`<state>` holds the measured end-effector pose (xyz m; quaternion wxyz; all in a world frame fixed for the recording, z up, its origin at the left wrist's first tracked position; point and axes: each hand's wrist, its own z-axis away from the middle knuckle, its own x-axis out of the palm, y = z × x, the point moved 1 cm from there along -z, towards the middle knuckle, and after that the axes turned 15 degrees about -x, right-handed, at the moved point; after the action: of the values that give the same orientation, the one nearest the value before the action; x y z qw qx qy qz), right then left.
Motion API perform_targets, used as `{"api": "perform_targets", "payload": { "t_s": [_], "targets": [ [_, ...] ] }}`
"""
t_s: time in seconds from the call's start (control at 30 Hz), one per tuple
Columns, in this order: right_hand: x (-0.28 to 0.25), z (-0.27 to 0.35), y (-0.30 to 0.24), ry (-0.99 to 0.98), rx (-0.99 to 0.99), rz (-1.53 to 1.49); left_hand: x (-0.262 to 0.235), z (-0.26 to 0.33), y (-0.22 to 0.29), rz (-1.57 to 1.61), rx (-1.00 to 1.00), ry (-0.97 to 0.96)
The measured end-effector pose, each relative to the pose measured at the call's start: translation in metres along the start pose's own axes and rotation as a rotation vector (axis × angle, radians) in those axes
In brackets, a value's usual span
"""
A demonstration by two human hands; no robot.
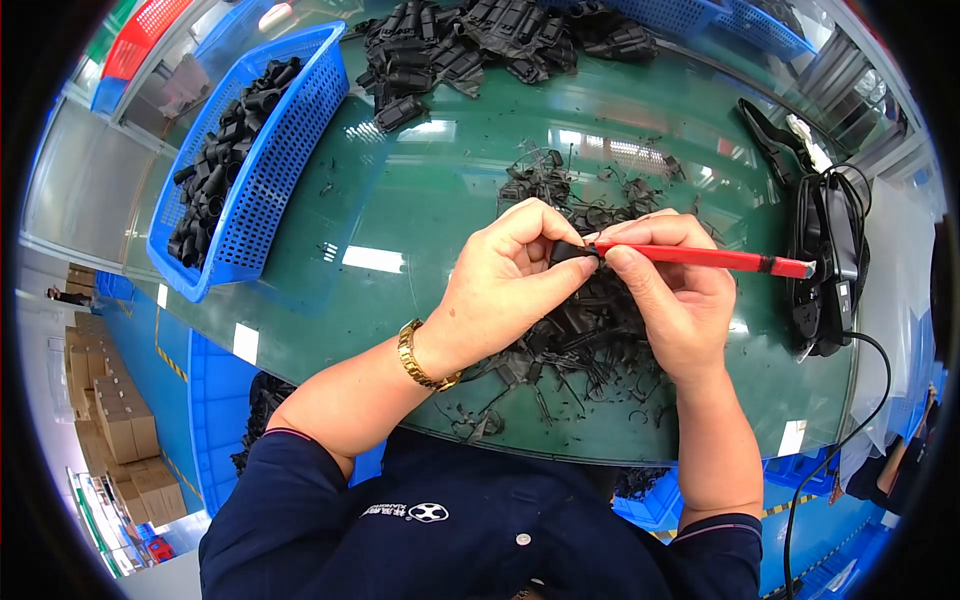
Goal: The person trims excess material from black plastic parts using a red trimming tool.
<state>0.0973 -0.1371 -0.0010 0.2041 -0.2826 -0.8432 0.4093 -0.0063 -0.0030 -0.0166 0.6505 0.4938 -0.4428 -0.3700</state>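
Over the middle of the green table, my left hand [505, 285] pinches a small black moulded part [568, 254] between thumb and fingers. My right hand [680, 290] is closed around a slim red utility knife [700, 257] with a black band near its far end. The knife's working tip meets the part at my fingertips, and its blade is hidden there. Beneath both hands lies a loose heap of black plastic scraps [590, 335], with thin strips and crumbs scattered around it.
To the left, a blue perforated basket [285, 165] holds black tubular parts. More black parts [465, 45] lie piled along the table's far side. A black corded device [828, 255] stands at the right edge, its cable [875, 410] hanging down. Another person's arm [880, 475] shows at lower right.
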Motion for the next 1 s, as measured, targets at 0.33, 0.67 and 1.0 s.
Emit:
{"api": "perform_targets", "payload": {
  "t_s": [0.33, 0.67, 1.0],
  "targets": [
    [-0.004, -0.002, 0.015, -0.293, -0.684, 0.773, 0.004, 0.002, 0.007, -0.01, -0.331, 0.069],
    [-0.01, -0.009, -0.005, 0.031, -0.024, -0.005, 0.002, -0.002, 0.003, 0.067, -0.14, -0.048],
    [-0.007, -0.004, -0.003, -0.029, 0.017, 0.048, 0.002, -0.002, 0.004, 0.127, -0.124, -0.064]
  ]
}}
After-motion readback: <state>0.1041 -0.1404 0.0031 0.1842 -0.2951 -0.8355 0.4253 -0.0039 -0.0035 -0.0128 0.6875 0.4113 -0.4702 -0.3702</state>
